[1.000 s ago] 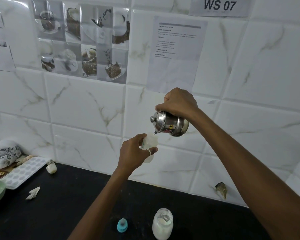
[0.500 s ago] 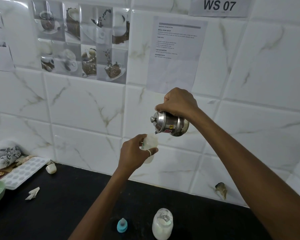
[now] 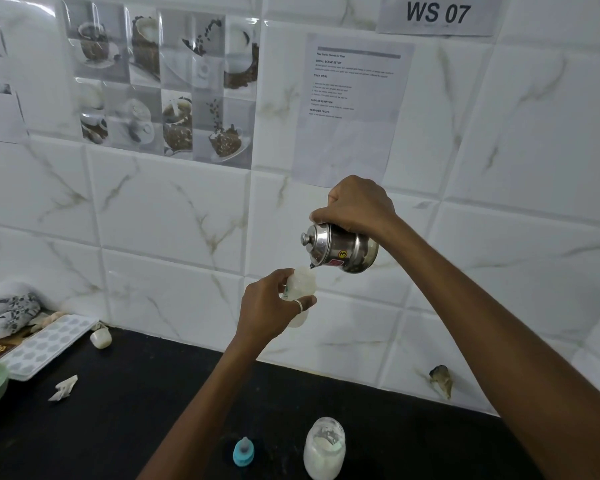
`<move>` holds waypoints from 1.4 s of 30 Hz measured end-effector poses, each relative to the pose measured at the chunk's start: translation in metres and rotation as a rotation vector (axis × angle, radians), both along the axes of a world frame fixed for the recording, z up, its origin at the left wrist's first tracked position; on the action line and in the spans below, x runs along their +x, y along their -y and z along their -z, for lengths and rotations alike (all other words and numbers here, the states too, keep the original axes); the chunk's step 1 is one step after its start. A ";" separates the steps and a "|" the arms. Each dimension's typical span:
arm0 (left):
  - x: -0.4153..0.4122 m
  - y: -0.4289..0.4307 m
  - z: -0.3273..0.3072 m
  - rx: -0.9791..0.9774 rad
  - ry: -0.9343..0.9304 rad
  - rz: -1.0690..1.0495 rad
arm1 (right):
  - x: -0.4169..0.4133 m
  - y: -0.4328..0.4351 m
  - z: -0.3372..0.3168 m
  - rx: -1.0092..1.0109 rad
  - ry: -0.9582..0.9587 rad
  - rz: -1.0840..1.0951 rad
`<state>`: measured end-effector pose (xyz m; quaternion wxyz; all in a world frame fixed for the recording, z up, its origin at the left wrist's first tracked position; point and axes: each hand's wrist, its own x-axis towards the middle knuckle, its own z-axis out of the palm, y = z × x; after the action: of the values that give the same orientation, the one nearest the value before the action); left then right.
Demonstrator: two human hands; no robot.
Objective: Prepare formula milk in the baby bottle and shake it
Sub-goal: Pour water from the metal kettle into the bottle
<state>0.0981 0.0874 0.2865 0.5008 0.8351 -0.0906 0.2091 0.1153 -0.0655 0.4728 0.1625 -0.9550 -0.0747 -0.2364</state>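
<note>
1. Steel, polished and lidded: the small pot (image 3: 342, 249) is tipped spout-down in the right hand (image 3: 355, 206), whose fingers are clenched over its top and handle side. Its spout meets the mouth of the baby bottle (image 3: 300, 285).
2. That bottle, translucent and pale, is held up in the air in front of the tiled wall (image 3: 174, 220), well above the black counter (image 3: 125, 410). The left hand (image 3: 267, 306) wraps its body, the ringed finger across the front.
3. Handling, as I judge it: the bottle looks like light, thin plastic, likely to flex if squeezed and to grow heavier as it fills (and slick if any liquid runs down the side). A grip around the middle of the body, as now, keeps the mouth clear.
4. The pot should be stiff and smooth, possibly warm; a lid knob faces left, so a thumb on the lid would be prudent.
5. On the counter below stand a blue teat cap (image 3: 244, 452) and a jar of white powder (image 3: 324, 448), just beside each other; the cap goes on before any shaking.
</note>
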 end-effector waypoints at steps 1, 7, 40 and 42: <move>0.000 0.000 0.000 -0.001 0.001 -0.001 | 0.000 0.000 0.000 0.002 -0.001 0.000; 0.000 0.001 0.000 0.004 0.004 -0.003 | 0.000 -0.001 0.000 0.013 -0.005 0.013; -0.001 0.000 0.004 -0.009 0.021 0.014 | 0.002 0.004 0.005 0.010 -0.003 0.012; -0.001 0.000 0.004 -0.008 0.022 0.013 | 0.002 0.005 0.007 0.018 -0.004 0.020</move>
<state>0.0975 0.0878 0.2822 0.5042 0.8301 -0.1007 0.2155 0.1171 -0.0710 0.4660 0.1689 -0.9547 -0.0625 -0.2370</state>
